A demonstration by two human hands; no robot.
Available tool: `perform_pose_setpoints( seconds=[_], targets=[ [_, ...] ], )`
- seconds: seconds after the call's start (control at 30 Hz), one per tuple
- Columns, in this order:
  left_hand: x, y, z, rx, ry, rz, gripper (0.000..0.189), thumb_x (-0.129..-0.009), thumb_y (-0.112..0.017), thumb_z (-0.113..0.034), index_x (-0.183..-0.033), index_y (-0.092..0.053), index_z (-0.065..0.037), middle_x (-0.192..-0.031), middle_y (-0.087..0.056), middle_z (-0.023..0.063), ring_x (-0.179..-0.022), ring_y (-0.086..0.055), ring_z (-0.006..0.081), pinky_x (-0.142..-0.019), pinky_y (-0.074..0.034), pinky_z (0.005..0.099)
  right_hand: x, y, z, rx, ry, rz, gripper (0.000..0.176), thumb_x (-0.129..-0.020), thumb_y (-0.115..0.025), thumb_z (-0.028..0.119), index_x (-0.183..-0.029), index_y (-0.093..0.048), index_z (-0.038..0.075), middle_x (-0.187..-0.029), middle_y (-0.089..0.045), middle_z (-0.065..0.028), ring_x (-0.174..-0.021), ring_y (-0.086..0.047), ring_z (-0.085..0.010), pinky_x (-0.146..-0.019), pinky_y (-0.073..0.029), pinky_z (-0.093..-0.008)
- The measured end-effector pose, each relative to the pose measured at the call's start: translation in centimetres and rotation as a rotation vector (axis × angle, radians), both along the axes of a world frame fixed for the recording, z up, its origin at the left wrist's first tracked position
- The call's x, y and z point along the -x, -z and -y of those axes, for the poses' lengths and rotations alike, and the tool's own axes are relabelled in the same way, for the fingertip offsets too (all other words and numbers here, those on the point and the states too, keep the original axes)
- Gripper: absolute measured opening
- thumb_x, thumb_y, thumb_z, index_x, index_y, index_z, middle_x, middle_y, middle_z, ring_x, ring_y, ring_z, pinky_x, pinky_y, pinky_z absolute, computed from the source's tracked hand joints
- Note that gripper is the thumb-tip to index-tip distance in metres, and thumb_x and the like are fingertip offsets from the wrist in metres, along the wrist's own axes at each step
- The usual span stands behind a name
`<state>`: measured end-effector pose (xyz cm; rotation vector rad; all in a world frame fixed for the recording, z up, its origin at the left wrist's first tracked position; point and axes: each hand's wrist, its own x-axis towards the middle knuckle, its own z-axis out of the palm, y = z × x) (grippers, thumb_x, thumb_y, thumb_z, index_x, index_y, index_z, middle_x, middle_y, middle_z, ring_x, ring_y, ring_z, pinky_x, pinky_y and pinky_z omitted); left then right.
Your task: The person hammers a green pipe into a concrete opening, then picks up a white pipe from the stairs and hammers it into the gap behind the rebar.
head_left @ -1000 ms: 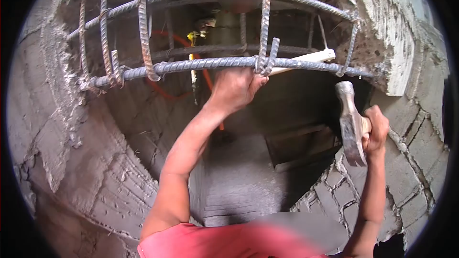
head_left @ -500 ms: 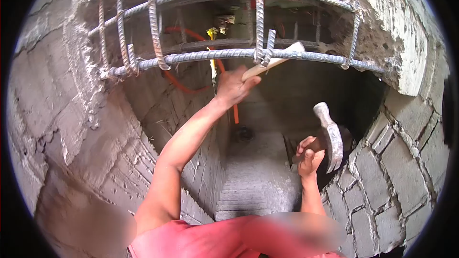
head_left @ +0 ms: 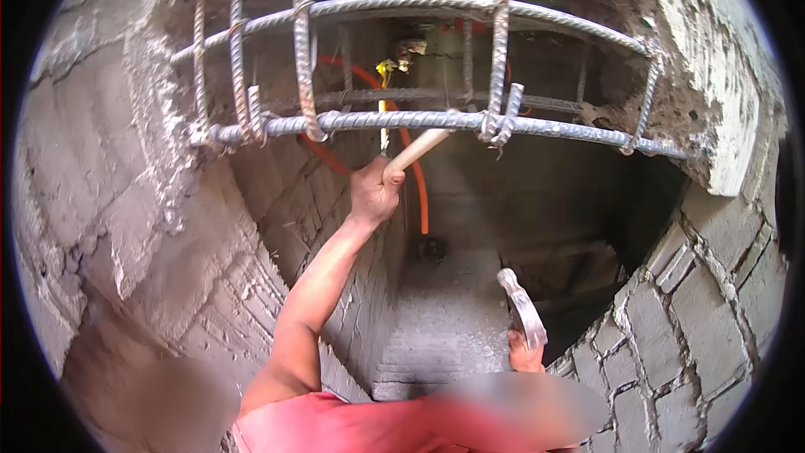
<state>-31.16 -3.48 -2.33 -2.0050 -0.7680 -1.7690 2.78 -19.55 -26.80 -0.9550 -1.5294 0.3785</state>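
Note:
My left hand [head_left: 374,193] is raised in the middle of the view, its fingers wrapped round a pale stick [head_left: 419,149]. The stick slants up to the right, and its far end overlaps the lower steel reinforcing bar [head_left: 369,121]. Lower right, my right hand [head_left: 526,356] grips a claw hammer [head_left: 524,306]. The worn metal head points up and left, while the handle is mostly hidden behind the head and hand.
Upright rebar ties [head_left: 303,50] cross the bars beneath rough concrete. An orange conduit [head_left: 422,193] hangs behind my left hand. Block walls [head_left: 683,319] with rough mortar flank the opening. Concrete steps [head_left: 423,352] lie below, and yellow-ended wires [head_left: 385,71] show behind the bars.
My left hand has drawn the stick down and left along the bar. The hammer has dropped lower and left with my right hand. The view has shifted slightly, moving the bars right and down.

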Motion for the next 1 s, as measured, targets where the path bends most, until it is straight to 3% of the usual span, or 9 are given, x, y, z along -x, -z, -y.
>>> perform_pose_setpoints(
  seconds=[0.13,0.23,0.27,0.47,0.57,0.7,0.73,0.87,1.0],
  targets=[
    [-3.3,-5.3,4.8,0.093,-0.006,0.016,0.044,-0.093,-0.062,-0.049,-0.093,-0.061,-0.005,-0.064,-0.060,0.0150,-0.059,-0.064,0.0349,-0.052,-0.047,0.0411,2.5,-3.5,-0.2,0.154,-0.032,-0.217,0.048,-0.088,-0.070,0.046,-0.086,-0.060,-0.001,-0.066,-0.053,-0.0020,-0.063,-0.046,-0.0103,-0.056,-0.042,-0.0329],
    [-4.1,-10.2,7.2,-0.253,-0.234,-0.277,0.036,-0.091,-0.066,-0.041,-0.096,-0.064,-0.006,-0.071,-0.064,0.0135,-0.067,-0.066,0.0334,-0.058,-0.050,0.0425,3.2,-2.5,-2.2,0.112,-0.093,-0.287,0.054,-0.087,-0.070,0.053,-0.087,-0.061,0.000,-0.071,-0.055,0.0019,-0.068,-0.047,-0.0101,-0.059,-0.042,-0.0319],
    [-4.4,-11.2,8.2,-0.051,-0.144,-0.264,0.032,-0.090,-0.068,-0.036,-0.097,-0.063,-0.006,-0.078,-0.066,0.0125,-0.071,-0.066,0.0323,-0.062,-0.051,0.0426,3.6,-2.3,-2.5,0.137,-0.114,-0.339,0.056,-0.087,-0.069,0.055,-0.089,-0.062,0.000,-0.073,-0.057,0.0010,-0.071,-0.050,-0.0100,-0.062,-0.044,-0.0315],
    [-7.3,-17.0,9.5,-0.433,-0.418,-0.436,0.024,-0.089,-0.066,-0.032,-0.102,-0.063,-0.012,-0.077,-0.057,0.0070,-0.069,-0.058,0.0303,-0.064,-0.045,0.0412,5.4,-4.2,-4.3,0.062,-0.144,-0.288,0.060,-0.089,-0.062,0.059,-0.093,-0.063,-0.001,-0.071,-0.057,-0.0027,-0.067,-0.053,-0.0111,-0.061,-0.046,-0.0313],
    [-7.2,-18.0,8.9,-0.432,-0.537,-0.476,0.026,-0.090,-0.064,-0.032,-0.106,-0.064,-0.011,-0.084,-0.057,0.0077,-0.078,-0.058,0.0295,-0.072,-0.042,0.0419,6.3,-6.2,-4.2,-0.005,-0.170,-0.374,0.057,-0.092,-0.060,0.057,-0.094,-0.061,0.000,-0.070,-0.055,-0.0024,-0.063,-0.052,-0.0113,-0.058,-0.044,-0.0304],
    [-7.3,-18.9,9.4,-0.304,-0.381,-0.443,0.028,-0.090,-0.064,-0.033,-0.107,-0.063,-0.010,-0.085,-0.061,0.0100,-0.077,-0.061,0.0340,-0.068,-0.046,0.0449,5.7,-7.0,-4.2,-0.116,-0.334,-0.396,0.046,-0.095,-0.059,0.050,-0.098,-0.056,0.004,-0.075,-0.052,-0.0004,-0.063,-0.052,-0.0102,-0.058,-0.044,-0.0276],
    [-7.5,-19.2,9.7,-0.299,-0.363,-0.445,0.028,-0.090,-0.064,-0.033,-0.107,-0.063,-0.010,-0.085,-0.062,0.0097,-0.076,-0.063,0.0344,-0.067,-0.048,0.0456,5.7,-8.0,-4.3,-0.215,-0.399,-0.470,0.052,-0.093,-0.062,0.051,-0.093,-0.054,0.000,-0.078,-0.057,-0.0072,-0.061,-0.055,-0.0133,-0.057,-0.048,-0.0279],
    [-7.4,-19.4,8.5,-0.241,-0.378,-0.416,0.025,-0.090,-0.063,-0.035,-0.103,-0.062,-0.014,-0.088,-0.065,0.0096,-0.077,-0.065,0.0351,-0.063,-0.050,0.0466,3.7,-12.5,-3.6,-0.261,-0.408,-0.666,0.057,-0.085,-0.071,0.055,-0.089,-0.052,0.001,-0.076,-0.053,-0.0085,-0.061,-0.054,-0.0149,-0.054,-0.047,-0.0286],
    [-6.9,-19.2,7.7,-0.219,-0.307,-0.356,0.028,-0.091,-0.062,-0.043,-0.095,-0.060,-0.015,-0.081,-0.065,0.0095,-0.070,-0.065,0.0358,-0.056,-0.049,0.0470,-2.1,-17.8,-3.0,-0.592,-0.141,-0.275,0.066,-0.086,-0.057,0.070,-0.087,-0.049,0.004,-0.071,-0.052,-0.0071,-0.063,-0.053,-0.0160,-0.054,-0.046,-0.0302]
  ],
)
